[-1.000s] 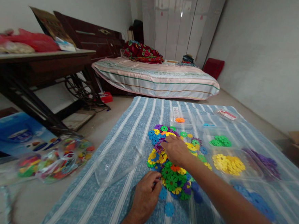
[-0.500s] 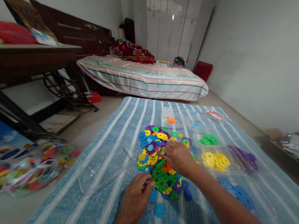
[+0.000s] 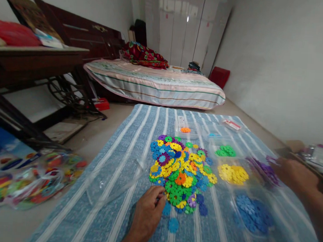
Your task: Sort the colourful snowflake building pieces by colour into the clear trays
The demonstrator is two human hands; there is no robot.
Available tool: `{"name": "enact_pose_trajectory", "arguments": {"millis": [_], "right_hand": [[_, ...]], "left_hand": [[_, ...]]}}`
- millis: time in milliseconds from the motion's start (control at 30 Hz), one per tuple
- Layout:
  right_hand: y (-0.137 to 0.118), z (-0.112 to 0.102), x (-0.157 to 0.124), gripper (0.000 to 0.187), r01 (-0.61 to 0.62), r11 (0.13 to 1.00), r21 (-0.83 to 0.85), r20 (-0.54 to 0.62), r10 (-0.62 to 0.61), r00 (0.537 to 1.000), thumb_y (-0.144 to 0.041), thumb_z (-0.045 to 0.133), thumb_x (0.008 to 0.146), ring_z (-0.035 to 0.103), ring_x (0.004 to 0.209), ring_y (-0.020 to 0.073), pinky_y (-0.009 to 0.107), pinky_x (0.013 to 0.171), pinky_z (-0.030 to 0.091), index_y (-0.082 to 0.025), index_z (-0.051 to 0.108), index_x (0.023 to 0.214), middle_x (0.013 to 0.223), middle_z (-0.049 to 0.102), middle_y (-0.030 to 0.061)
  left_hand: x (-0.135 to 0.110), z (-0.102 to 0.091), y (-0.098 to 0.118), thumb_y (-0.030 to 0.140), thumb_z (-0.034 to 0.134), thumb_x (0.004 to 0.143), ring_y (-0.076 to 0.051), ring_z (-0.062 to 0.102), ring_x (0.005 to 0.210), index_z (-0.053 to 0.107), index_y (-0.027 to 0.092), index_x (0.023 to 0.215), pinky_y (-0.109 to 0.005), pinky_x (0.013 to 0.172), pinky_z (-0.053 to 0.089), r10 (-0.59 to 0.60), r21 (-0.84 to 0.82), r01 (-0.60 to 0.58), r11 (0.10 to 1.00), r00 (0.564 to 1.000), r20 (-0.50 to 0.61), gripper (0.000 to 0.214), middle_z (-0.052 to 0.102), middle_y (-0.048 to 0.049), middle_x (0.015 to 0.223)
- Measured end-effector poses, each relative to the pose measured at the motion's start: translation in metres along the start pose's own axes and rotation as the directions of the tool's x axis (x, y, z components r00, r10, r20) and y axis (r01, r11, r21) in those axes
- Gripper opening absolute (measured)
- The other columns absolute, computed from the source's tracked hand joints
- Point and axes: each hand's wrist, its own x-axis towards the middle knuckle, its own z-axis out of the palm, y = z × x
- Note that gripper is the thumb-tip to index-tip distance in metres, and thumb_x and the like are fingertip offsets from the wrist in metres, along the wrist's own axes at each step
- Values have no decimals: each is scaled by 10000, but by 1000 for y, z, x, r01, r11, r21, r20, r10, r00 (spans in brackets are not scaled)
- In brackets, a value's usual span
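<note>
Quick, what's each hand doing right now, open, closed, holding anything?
Left hand: curled beside the pile; whether it holds anything cannot be told.
Right hand: blurred, by the purple pieces; its grip cannot be told.

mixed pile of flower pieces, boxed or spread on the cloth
Spread: the mixed pile lies loose on the striped cloth, a light-blue piece apart at its near side.

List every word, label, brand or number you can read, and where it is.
"W", at the start of a word on the far clear box or the cloth beneath, I cannot tell which; rest blurred.
Red-and-white label, far right: too small to read.
Blue printed panel: too blurred to read.
</note>
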Motion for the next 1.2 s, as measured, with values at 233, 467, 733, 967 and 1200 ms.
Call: {"name": "enact_pose_trajectory", "arguments": {"millis": [233,467,733,967,1200], "right_hand": [[-82,-2,-37,332,295,956,5,-5,-295,956,-409,418,899,651,887,273,368,713,458,-223,660,1029,1094,659,130],[-228,-26,-116,211,751,608,258,-13,-775,632,-280,453,891,607,899,180,257,789,428,-199,646,862,924,664,59],[-232,-31,-122,198,756,588,286,-24,-785,619,-294,464,895,603,896,168,243,765,417,-201,639,884,912,665,48],[-112,-21,-45,255,397,904,161,-42,-395,918,-322,430,894,625,926,179,247,767,420,-245,662,967,1017,680,45],[-12,7,20,296,173,973,155,11,-177,984,-186,441,824,650,828,193,252,681,434,-173,677,1003,920,704,98]], "left_hand": [[-3,2,2,213,450,821,-143,636,729,632,189,846,-258,666,512,-11,0,11,1000,1000,-2,185,642,-27,805],[-1,0,-2,275,470,823,-152,653,733,633,215,838,-259,676,538,11,-30,-11,999,1000,-6,174,669,-23,803],[7,-2,-8,341,523,789,-145,659,640,660,243,815,-229,614,554,57,-53,-59,997,997,-45,170,696,7,755],[9,-1,-13,368,545,775,-142,665,629,667,253,803,-209,611,558,49,-7,-49,999,997,-64,170,708,21,751],[12,1,-25,391,585,742,-141,688,644,679,261,821,-183,621,565,49,-13,-50,999,995,-85,179,730,35,780]]}}
